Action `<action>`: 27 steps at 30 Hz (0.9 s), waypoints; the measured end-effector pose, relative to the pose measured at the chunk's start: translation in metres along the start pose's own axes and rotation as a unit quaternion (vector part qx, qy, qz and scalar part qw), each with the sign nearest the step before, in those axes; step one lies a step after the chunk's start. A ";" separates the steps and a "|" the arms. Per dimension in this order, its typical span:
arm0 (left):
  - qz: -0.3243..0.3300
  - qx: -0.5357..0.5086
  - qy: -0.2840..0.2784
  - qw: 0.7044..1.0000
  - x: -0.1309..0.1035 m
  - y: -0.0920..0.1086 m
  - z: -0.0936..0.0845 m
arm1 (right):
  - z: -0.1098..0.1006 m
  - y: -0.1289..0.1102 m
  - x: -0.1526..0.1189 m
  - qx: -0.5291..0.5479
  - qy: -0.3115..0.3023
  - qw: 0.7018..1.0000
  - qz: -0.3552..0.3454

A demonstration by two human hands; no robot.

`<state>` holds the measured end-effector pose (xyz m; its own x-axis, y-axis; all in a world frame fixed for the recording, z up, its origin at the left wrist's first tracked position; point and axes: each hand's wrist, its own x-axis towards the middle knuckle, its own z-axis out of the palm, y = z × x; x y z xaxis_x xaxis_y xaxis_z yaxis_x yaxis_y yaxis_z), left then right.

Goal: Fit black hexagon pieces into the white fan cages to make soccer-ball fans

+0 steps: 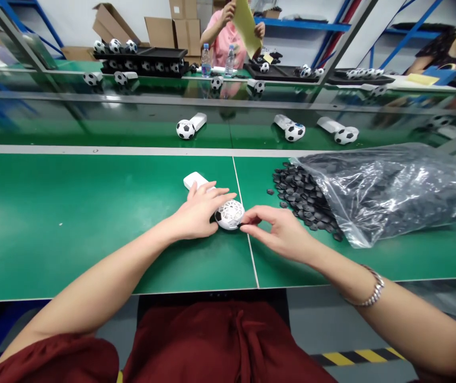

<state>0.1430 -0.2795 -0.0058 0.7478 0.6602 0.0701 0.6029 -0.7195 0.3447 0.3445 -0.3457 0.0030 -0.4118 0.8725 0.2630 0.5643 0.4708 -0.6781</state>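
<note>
Both hands meet at table centre: left hand (198, 213) pins fan (229, 214) flat, handle running up-left away from the person, right hand (278, 231) pinching a black piece (241, 227) at the ball head's near-right edge, bag (387, 189) just right.

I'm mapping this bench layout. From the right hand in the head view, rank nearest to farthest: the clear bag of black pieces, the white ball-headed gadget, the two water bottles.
From the right hand:
1. White ball-headed gadget, touching its fingertips, just left.
2. Clear bag of black pieces, to the right on the green bench.
3. Water bottles, far back, near a seated person.
</note>
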 end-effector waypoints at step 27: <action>-0.034 -0.090 0.059 0.994 -0.001 0.007 0.003 | 0.035 0.010 0.004 0.115 0.077 0.987 0.084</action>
<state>0.1469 -0.2861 -0.0063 0.6628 0.7342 0.1473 0.5827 -0.6292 0.5143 0.3233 -0.3418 -0.0268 -0.2019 0.9537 0.2229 0.4315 0.2909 -0.8539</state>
